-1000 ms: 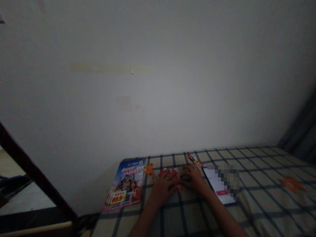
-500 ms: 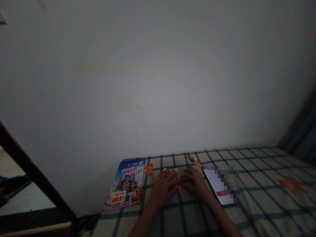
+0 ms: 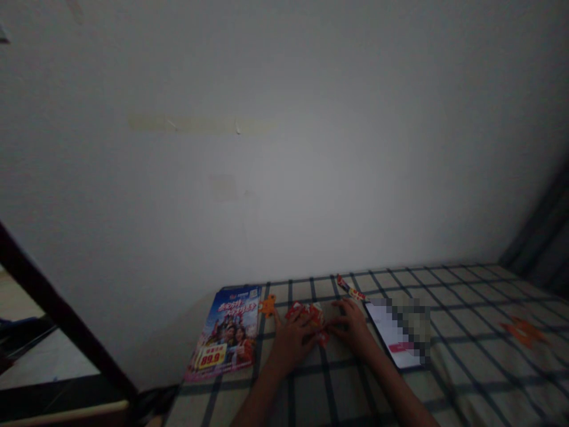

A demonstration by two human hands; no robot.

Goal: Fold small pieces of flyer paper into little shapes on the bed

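Observation:
A small red piece with white patches, looking like folded printed paper [image 3: 316, 312], lies on the checked cloth. Across its left part rests my left hand [image 3: 292, 339], fingers spread and lying flat, so much of the paper is covered. From the other side my right hand [image 3: 353, 329] reaches its right edge, where the thumb and a fingertip close on the paper; the other fingers are bent and raised slightly. An orange animal-shaped print [image 3: 267, 306] on the cloth shows beside my left thumb.
Left of my hands lies a stack of colourful flyers [image 3: 229, 329]. On the right is a phone [image 3: 391, 332] with a lit, partly blurred screen, and behind it a narrow red-and-yellow wrapper [image 3: 351, 289]. The checked cloth [image 3: 462, 308] meets a pale wall [image 3: 311, 148].
My right hand's fingers have shifted very slightly at the paper's edge. The left hand and the things around stay in place.

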